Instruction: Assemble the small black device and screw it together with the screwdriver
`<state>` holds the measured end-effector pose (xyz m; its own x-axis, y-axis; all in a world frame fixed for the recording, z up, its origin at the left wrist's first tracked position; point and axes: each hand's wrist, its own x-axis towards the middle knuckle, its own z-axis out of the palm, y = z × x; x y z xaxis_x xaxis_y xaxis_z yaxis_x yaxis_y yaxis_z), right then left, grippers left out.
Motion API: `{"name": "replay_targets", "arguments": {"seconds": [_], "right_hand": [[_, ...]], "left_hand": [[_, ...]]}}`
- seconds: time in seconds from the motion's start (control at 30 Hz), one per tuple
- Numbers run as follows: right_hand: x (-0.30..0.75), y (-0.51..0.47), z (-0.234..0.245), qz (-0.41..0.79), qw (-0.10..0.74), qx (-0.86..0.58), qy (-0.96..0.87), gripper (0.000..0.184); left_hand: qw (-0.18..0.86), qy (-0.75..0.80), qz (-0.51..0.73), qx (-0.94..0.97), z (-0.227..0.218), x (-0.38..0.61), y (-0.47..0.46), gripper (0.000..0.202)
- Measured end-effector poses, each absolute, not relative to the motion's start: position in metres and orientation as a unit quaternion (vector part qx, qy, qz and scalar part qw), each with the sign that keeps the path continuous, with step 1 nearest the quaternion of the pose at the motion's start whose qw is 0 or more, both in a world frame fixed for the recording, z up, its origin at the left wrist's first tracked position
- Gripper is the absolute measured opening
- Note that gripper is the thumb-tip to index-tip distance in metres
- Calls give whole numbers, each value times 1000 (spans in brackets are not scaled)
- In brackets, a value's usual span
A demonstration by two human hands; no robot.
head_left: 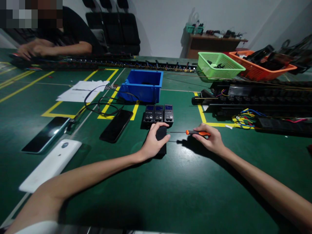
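Note:
Near the middle of the green table, my left hand (153, 143) is closed around a small black box (161, 134), thumb and fingers on its top and sides. My right hand (211, 139) grips a screwdriver (198, 133) by its orange and black handle. The thin shaft lies level and points left, its tip at or close to the box's right side; whether it touches a screw I cannot tell. Just beyond the held box stand three similar black modules (159, 113) in a row, with blue tops and small ports.
Left of my hands lie a black phone (117, 126), a teal-edged phone (46, 135), a white device (52, 164) and a coiled cable. Beyond are a blue bin (141, 92), papers (81, 91), a green basket (220, 66), an orange basket (263, 73) and black rails (253, 97). A person sits far left.

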<state>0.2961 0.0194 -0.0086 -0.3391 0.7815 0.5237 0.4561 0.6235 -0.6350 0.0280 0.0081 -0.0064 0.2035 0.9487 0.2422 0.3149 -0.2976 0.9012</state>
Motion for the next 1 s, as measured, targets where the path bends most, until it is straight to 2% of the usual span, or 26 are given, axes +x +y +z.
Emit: {"name": "replay_targets", "arguments": {"seconds": [0.1,0.2,0.33,0.47,0.53,0.6,0.77,1.0], "right_hand": [[293,20,-10,172,455,-335,-807,16],[291,21,-8,207,473,-350,-781,12],[289,21,-7,361,477,-382,-704,10],[287,21,-6,547,473,-392,-569,23],[285,21,-6,587,469,-405,-521,26],[284,21,-7,575,451,-438,-524,26],[284,18,-9,440,395,-500,-632,31],[285,15,-10,340,427,-477,-688,18]], "left_hand": [[374,464,429,679,-7,28,8,31],[383,462,429,675,-6,27,8,31],[384,456,429,678,-6,27,8,31],[394,460,433,668,-7,28,7,30],[399,459,436,664,-8,29,7,28],[404,458,437,661,-9,29,7,27],[425,460,430,651,-9,28,8,27],[454,457,435,630,-9,29,7,27]]}}
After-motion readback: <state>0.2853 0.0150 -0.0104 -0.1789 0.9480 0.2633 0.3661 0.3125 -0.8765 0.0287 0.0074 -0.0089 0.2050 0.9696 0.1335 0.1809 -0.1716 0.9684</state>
